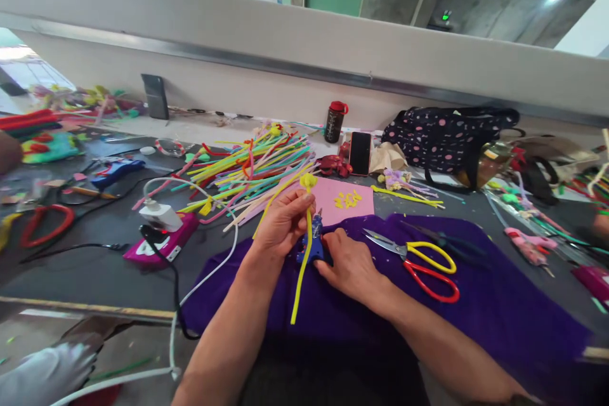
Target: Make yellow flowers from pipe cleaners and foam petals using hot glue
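My left hand [288, 219] pinches a yellow pipe cleaner [302, 279] just below a small yellow flower-like head [309, 181]. The stem hangs down in front of a blue hot glue gun [313, 246], hiding part of it. My right hand [349, 261] is closed about the glue gun's rear end, low over a purple cloth [380, 238]; the fingertips are partly hidden. Scissors [412, 260] with one yellow and one red handle lie open to its right. Beyond my hands, small yellow pieces [348, 199] are scattered on a pink sheet [328, 193].
A heap of coloured pipe cleaners [257, 165] lies behind my left hand. At left stands a magenta power strip [162, 244] with a white charger and cables. Behind are a tumbler [335, 122], a phone [360, 153] and a patterned bag [435, 143]. Dark pliers [451, 244] lie right.
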A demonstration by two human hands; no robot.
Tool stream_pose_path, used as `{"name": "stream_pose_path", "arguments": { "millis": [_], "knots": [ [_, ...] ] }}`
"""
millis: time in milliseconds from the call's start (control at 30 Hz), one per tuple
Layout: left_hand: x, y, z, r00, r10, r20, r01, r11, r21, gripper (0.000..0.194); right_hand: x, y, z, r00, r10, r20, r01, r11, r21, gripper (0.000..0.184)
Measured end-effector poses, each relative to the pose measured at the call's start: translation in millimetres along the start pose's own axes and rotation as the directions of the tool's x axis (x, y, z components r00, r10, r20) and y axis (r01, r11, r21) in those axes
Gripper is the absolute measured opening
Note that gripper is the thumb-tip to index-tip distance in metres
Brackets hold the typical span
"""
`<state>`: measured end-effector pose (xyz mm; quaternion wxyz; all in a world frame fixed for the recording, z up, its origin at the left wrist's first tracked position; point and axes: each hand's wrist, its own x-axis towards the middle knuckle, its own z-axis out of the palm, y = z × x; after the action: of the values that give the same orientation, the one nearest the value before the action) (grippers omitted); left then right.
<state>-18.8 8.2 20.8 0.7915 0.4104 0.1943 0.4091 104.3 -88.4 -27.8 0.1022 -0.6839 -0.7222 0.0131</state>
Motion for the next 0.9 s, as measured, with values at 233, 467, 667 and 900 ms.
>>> {"name": "stream_pose_path", "arguments": {
  "millis": [233,467,667,900],
  "knots": [
    [2,-3,3.5,0.998,-0.038,-0.046,0.040,0.999,0.036,0.024,1,17,-33,0.983,-0.074,-0.166,0.098,0.985,0.145,0.026],
    [1,-7,8.1,0.995,-0.087,0.045,0.085,0.995,0.043,0.024,2,95,-49,0.984,-0.144,-0.109,0.170,0.937,0.304,0.014],
    [1,-12,9.1,0.993,-0.110,0.043,0.106,0.991,0.085,0.023,2,95,-23,0.968,-0.238,0.085,0.234,0.971,0.051,0.017],
    [0,-16,7.7,0.984,-0.164,0.071,0.159,0.985,0.072,0.022,9,90,-24,0.968,-0.244,0.058,0.239,0.967,0.090,0.012]
  ]
}}
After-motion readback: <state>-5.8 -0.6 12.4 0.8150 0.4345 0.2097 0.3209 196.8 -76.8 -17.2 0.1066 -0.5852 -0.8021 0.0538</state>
